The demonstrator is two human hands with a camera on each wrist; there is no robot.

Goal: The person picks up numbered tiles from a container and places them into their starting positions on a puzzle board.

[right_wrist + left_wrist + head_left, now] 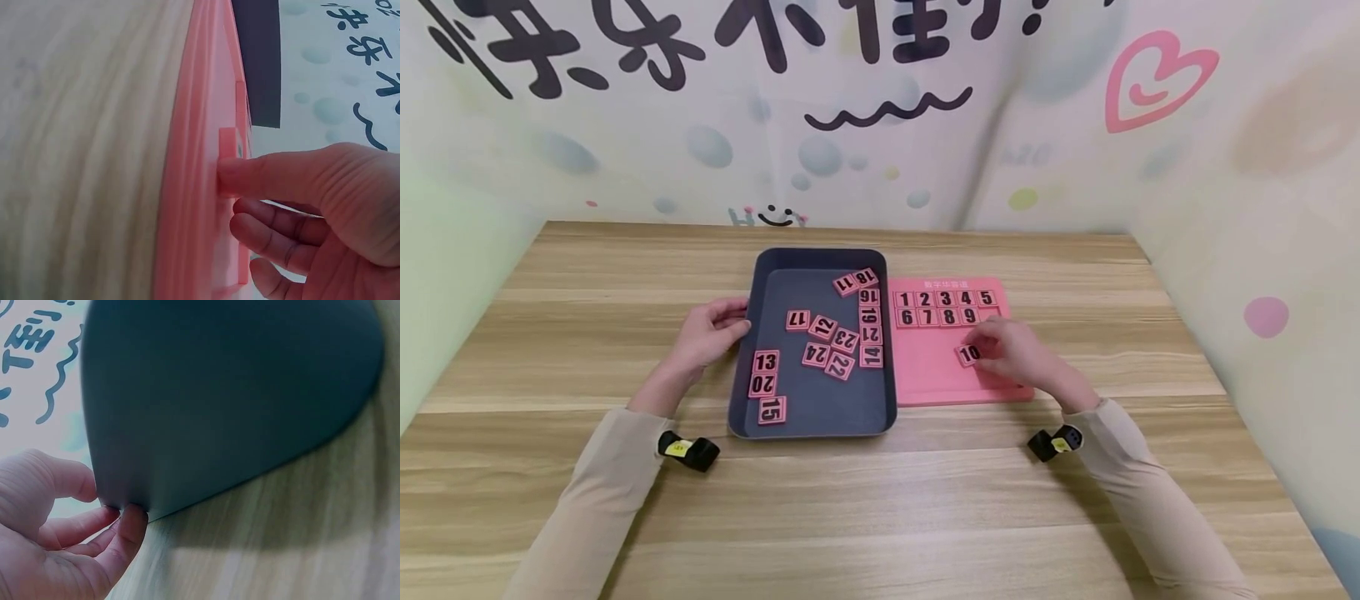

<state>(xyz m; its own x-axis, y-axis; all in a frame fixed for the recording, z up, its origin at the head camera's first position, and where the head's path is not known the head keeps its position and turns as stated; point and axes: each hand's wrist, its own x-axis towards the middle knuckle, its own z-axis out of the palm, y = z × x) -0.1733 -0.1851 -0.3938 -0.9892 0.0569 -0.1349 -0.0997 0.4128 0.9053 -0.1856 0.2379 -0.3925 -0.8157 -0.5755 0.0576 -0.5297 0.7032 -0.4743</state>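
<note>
My left hand [709, 335] holds the left side of a dark grey tray [741, 392], its thumb at the rim and its fingertips against the wall. In the left wrist view, the fingers [128, 531] touch the tray's outside [231, 394]. My right hand [1011, 352] pinches a pink number tile marked 10 [968, 354] over the lower part of a pink puzzle board [928, 367]. In the right wrist view, the thumb presses the edge of this tile [227, 140]. Tiles 1 to 9, such as tile 7 [927, 317], sit in two rows at the board's top.
Several loose tiles lie in the tray, among them 17 [798, 320], 13 [766, 361] and 14 [872, 357], some turned sideways or upside down. The tray stands directly left of the board on a wooden table [925, 500]. A printed wall [850, 183] rises behind.
</note>
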